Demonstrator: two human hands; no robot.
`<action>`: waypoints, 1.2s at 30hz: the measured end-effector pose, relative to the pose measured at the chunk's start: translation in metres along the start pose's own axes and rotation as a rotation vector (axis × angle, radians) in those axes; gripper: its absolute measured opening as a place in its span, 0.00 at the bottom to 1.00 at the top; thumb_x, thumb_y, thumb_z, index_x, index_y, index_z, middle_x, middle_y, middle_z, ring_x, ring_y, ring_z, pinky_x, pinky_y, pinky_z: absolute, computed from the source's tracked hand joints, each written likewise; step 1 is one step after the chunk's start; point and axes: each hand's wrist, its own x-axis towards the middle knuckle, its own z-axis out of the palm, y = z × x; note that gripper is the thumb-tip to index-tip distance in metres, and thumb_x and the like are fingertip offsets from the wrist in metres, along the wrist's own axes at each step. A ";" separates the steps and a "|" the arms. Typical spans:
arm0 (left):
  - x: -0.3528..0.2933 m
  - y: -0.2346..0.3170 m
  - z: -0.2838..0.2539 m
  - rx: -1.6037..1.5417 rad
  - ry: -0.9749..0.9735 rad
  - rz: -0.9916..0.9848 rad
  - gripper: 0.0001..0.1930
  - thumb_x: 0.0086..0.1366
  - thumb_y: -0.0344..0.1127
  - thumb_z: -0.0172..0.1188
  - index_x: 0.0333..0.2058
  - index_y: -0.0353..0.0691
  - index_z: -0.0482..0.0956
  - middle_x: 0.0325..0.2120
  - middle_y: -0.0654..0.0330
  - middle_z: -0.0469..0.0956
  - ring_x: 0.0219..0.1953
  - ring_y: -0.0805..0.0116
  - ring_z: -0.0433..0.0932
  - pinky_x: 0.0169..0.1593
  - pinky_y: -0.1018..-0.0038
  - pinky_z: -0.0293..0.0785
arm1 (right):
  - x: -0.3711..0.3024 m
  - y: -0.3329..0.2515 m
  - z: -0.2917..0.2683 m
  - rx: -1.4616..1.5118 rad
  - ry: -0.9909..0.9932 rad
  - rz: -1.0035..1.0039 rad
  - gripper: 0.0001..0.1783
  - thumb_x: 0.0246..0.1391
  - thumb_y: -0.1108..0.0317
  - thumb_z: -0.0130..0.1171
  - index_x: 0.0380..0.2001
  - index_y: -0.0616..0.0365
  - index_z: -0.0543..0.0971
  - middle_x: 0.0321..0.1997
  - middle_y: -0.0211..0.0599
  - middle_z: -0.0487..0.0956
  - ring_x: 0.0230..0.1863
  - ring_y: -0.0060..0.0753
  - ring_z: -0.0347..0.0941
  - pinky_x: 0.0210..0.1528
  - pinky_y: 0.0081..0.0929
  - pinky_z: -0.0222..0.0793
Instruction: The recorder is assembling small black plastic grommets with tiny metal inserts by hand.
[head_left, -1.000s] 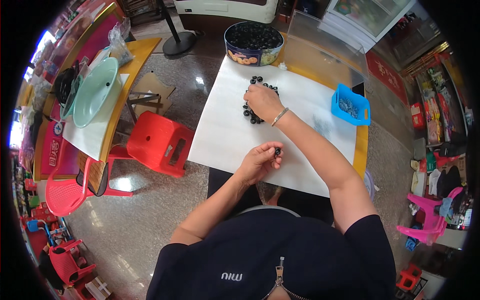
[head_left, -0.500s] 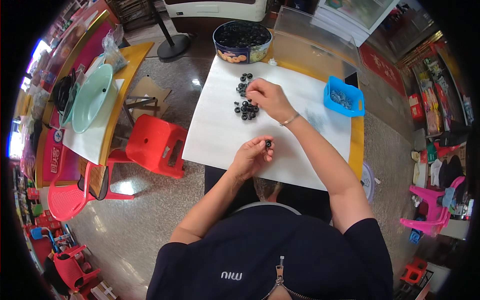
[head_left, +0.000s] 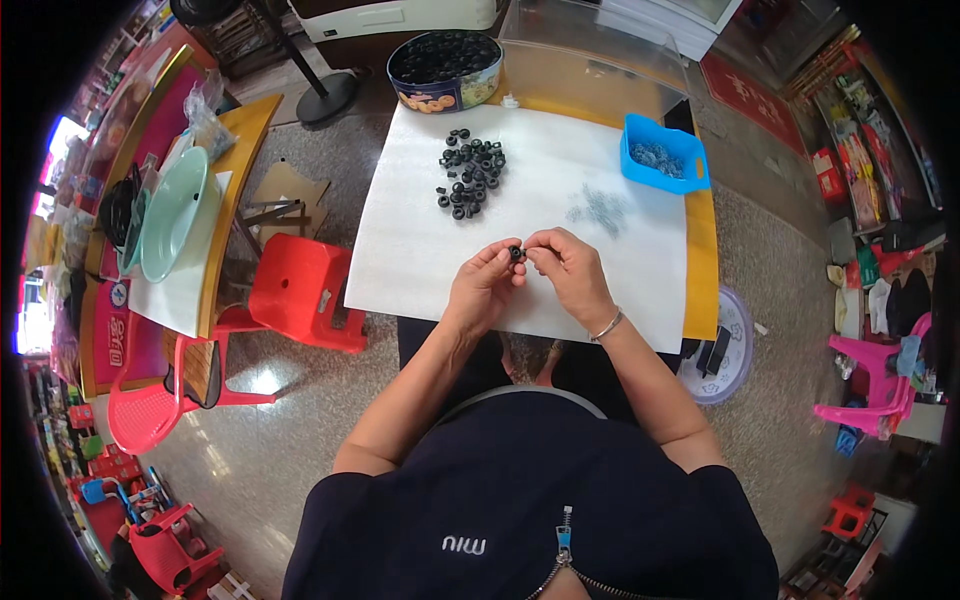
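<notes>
Left hand (head_left: 482, 283) pinches small black part (head_left: 515, 254); right hand (head_left: 572, 274) at its right side, can't tell if gripping; black pile (head_left: 472, 170) far-left, nearer left hand.

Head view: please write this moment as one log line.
left hand: holds small round black part; right hand: pinched close beside it, contents hidden; loose black parts: clustered on flat white sheet
</notes>
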 end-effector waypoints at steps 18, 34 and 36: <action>0.000 -0.008 0.010 0.199 0.059 0.045 0.12 0.65 0.28 0.53 0.46 0.30 0.72 0.36 0.57 0.77 0.34 0.71 0.75 0.39 0.78 0.74 | -0.006 -0.003 -0.002 -0.287 0.058 -0.298 0.03 0.51 0.75 0.55 0.31 0.60 0.75 0.29 0.41 0.73 0.31 0.43 0.72 0.33 0.33 0.68; -0.003 -0.007 0.015 0.478 0.023 0.039 0.11 0.67 0.30 0.50 0.44 0.29 0.74 0.29 0.61 0.77 0.30 0.77 0.74 0.38 0.81 0.72 | -0.015 0.008 -0.003 -0.013 0.014 -0.051 0.04 0.52 0.74 0.57 0.29 0.63 0.74 0.26 0.38 0.74 0.25 0.28 0.74 0.28 0.23 0.69; -0.005 -0.005 0.019 0.526 0.046 0.018 0.11 0.67 0.30 0.50 0.44 0.29 0.74 0.29 0.61 0.77 0.30 0.77 0.75 0.39 0.81 0.72 | -0.016 0.012 -0.004 -0.112 0.018 -0.124 0.04 0.53 0.74 0.57 0.29 0.63 0.74 0.26 0.36 0.75 0.25 0.25 0.74 0.29 0.21 0.69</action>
